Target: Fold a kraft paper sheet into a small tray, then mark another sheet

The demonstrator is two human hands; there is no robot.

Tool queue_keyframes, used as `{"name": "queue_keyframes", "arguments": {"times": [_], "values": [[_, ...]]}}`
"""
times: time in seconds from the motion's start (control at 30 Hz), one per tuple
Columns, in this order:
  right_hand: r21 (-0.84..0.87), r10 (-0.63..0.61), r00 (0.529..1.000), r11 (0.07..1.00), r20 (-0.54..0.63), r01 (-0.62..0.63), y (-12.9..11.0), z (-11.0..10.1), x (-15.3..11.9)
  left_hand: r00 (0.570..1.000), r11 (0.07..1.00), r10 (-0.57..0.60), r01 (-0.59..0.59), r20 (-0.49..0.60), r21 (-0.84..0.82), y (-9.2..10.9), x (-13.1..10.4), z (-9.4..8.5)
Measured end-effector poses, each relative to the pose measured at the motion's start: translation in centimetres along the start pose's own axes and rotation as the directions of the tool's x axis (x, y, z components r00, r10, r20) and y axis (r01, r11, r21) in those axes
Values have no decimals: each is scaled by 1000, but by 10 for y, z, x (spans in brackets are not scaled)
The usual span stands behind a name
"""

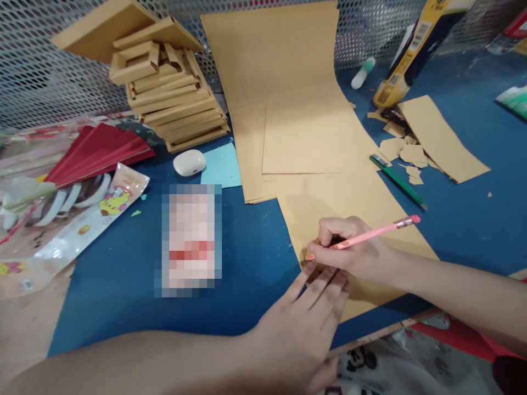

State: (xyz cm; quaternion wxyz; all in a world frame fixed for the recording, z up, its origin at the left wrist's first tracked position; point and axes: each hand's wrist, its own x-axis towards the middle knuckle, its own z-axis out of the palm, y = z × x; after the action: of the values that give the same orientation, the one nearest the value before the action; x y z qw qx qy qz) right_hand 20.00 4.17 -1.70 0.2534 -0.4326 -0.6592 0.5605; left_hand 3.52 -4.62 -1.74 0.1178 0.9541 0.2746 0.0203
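Note:
A pink pencil (370, 235) is gripped in my right hand (358, 255), its eraser end pointing up to the right and its tip low on a sheet of tan paper (382, 219). Just below it, my left hand (313, 302) lies with fingers stretched out, pressing down at the paper's left edge. Under both hands' fingertips is a small brown piece (315, 274), mostly hidden, so I cannot make out its shape. More tan sheets (280, 60) lie behind, the farthest curling up against the perforated metal panel.
Folded cardboard pieces (177, 109) are stacked at the back left. A green cutter knife (399, 181), paper scraps (407, 151) and a glue stick (363, 73) lie on the right. A white earbud case (189, 163), blue paper (222, 164) and a blurred-out object (191, 241) are left of the sheets.

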Motion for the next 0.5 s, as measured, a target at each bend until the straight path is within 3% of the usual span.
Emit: {"name": "queue_keyframes", "arguments": {"times": [0.5], "values": [[-35, 4, 1000, 999, -5, -4, -2, 1, 0, 1000, 1000, 3, -3, -6, -2, 0, 0, -1]]}}
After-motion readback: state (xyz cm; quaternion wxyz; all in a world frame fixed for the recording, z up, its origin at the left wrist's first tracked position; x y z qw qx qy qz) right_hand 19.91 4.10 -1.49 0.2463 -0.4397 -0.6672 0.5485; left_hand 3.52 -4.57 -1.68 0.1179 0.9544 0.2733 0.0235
